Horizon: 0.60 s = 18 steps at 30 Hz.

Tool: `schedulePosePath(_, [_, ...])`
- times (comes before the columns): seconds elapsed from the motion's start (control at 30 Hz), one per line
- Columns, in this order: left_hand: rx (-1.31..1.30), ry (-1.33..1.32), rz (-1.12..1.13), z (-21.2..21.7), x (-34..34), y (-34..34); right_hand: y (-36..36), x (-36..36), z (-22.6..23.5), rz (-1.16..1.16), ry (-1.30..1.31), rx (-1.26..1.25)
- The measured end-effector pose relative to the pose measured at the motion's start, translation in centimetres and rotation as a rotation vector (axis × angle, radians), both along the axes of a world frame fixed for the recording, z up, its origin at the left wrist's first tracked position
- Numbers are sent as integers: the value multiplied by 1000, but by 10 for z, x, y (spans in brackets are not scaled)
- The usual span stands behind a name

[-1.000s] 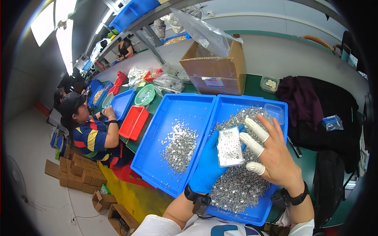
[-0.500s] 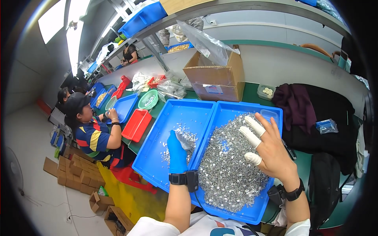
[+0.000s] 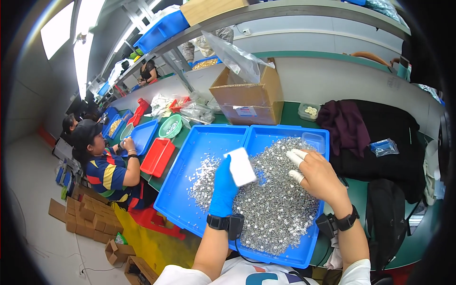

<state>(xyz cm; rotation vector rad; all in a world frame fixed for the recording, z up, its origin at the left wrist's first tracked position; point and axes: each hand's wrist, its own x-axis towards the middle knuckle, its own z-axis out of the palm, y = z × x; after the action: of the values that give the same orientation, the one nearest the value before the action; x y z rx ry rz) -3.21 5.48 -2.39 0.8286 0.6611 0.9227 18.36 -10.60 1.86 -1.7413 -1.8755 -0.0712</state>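
- Gripping a white plate (image 3: 242,166) along its left side, the blue-gloved left hand (image 3: 222,190) is reaching out near the seam between the blue left tray (image 3: 213,140) and the blue right tray (image 3: 266,135).
- That plate is up off the metal, at the left side of the right tray; its visible face looks bare, no parts to be made out on it.
- Across to the right hand (image 3: 318,176), white covers on some fingertips, fingers loosely bent at the far right of the large pile (image 3: 275,218) of small metal parts. Touching them, or pinching one? Cannot tell from here.
- Big load in the right tray, then, with a clear box (image 3: 314,141) in its far right corner; over in the left tray, the smaller pile (image 3: 202,183), just left of the gloved hand.
- So the step in hand, by the look of it: handling loose parts with the plate, between loads.
- And the next move? It probably calls for a firm left grip, a level plate and light right fingertips, so nothing scatters onto the green desk (image 3: 290,111).
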Motion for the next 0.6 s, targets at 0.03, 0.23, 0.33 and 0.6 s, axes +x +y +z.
schedulePosePath(0.03, [1,-3,-3,0,5,-7,1,3,-4,-3,-3,1])
schedulePosePath(0.23, [-131,137,-342,-16,29,-32,1,13,-13,-96,3,-380])
schedulePosePath(0.33, [-153,136,-374,-20,38,-40,4,13,-18,-45,99,-359])
schedulePosePath(0.6, [213,273,-405,-33,46,-43,14,5,-29,-35,542,-209])
